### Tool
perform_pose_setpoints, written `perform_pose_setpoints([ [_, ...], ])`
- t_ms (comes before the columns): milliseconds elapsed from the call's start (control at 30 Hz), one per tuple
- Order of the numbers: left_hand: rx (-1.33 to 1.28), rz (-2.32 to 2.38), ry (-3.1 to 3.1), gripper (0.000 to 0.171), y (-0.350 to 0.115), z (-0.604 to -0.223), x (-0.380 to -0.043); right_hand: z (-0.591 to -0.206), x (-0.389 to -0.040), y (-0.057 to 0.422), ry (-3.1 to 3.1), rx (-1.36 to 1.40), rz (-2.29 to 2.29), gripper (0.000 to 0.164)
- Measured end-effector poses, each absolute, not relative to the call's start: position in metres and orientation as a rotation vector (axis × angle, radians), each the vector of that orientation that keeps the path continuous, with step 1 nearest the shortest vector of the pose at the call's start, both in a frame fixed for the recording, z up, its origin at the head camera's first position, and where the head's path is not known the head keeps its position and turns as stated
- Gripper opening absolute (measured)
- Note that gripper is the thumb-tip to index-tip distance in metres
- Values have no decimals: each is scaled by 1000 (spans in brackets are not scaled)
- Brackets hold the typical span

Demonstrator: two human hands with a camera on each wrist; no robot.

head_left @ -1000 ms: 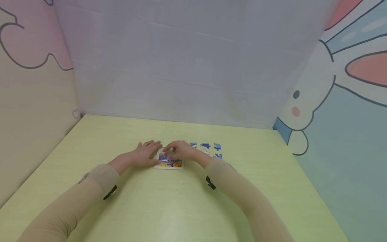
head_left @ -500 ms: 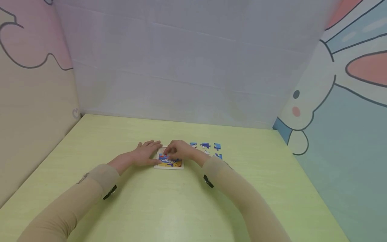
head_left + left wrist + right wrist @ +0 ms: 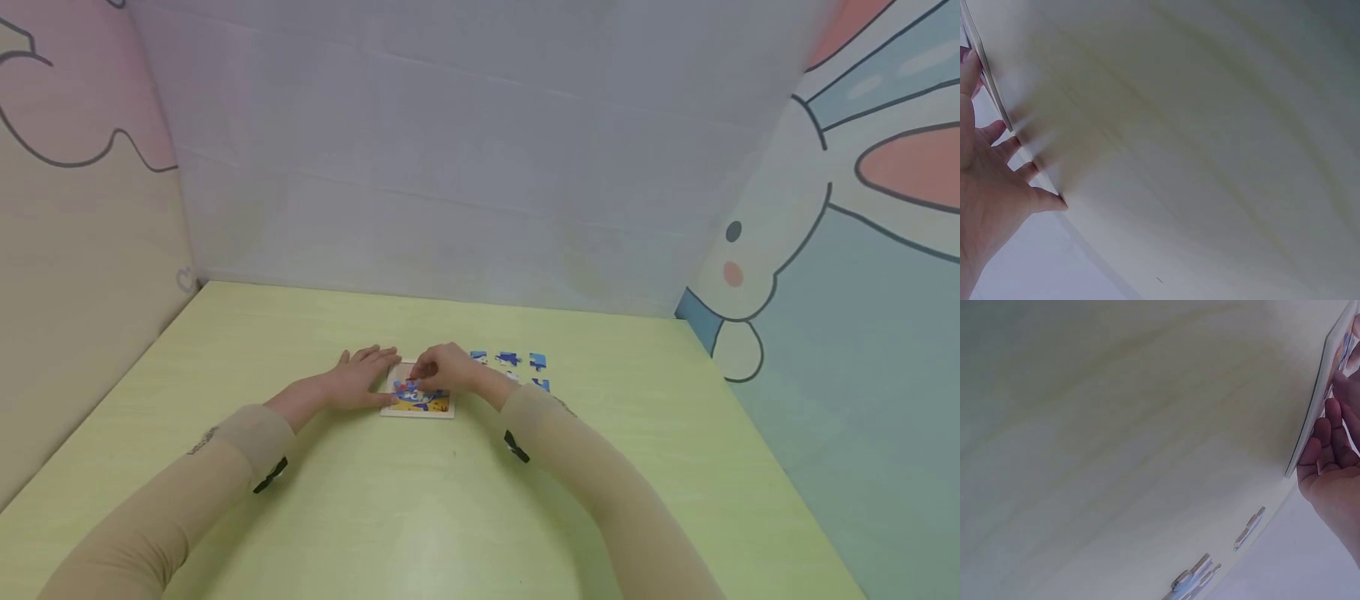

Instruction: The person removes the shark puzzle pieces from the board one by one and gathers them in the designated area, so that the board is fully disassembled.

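Note:
A small jigsaw puzzle in a white-rimmed tray (image 3: 417,414) lies on the table, its lower part filled with blue and yellow picture pieces (image 3: 423,403). My left hand (image 3: 354,383) rests at the tray's left side with fingers spread, the thumb over the lower left rim. Over the upper part of the tray, my right hand (image 3: 447,368) has its fingers curled and pinches a puzzle piece, mostly hidden by the fingertips. In the right wrist view, the curled fingers (image 3: 1313,450) lie close against the tray's edge. The left wrist view shows the left fingers (image 3: 1025,169) spread beside the tray.
Several loose blue-and-white puzzle pieces (image 3: 508,359) lie right of the tray, some partly behind the right wrist. The pale yellow-green table (image 3: 420,508) meets a plain back wall (image 3: 450,167). Cartoon-printed walls stand left and right (image 3: 862,375).
The right hand's fingers have curled in more tightly over the tray, and its forearm has shifted slightly left. The left hand stays in place on the tray's side.

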State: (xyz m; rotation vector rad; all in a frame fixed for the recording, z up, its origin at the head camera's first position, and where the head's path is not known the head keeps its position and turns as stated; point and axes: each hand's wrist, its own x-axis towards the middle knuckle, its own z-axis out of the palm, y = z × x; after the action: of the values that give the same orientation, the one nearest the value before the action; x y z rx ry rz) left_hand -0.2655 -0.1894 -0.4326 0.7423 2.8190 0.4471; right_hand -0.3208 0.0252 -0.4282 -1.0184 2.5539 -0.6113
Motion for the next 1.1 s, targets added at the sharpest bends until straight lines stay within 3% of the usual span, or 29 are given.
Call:
perform_pose_setpoints([
  [200,746,442,2820,76,-190,-434,-266,-430,-321,25,2592,-1007,-607,5],
  [633,767,464,2822,75,-187,-432,-264,-425,-316,32,2617,-1014,-625,7],
  [1100,762,431,2822,77,-190,-434,-264,-413,-319,74,2716,-980,-672,4],
])
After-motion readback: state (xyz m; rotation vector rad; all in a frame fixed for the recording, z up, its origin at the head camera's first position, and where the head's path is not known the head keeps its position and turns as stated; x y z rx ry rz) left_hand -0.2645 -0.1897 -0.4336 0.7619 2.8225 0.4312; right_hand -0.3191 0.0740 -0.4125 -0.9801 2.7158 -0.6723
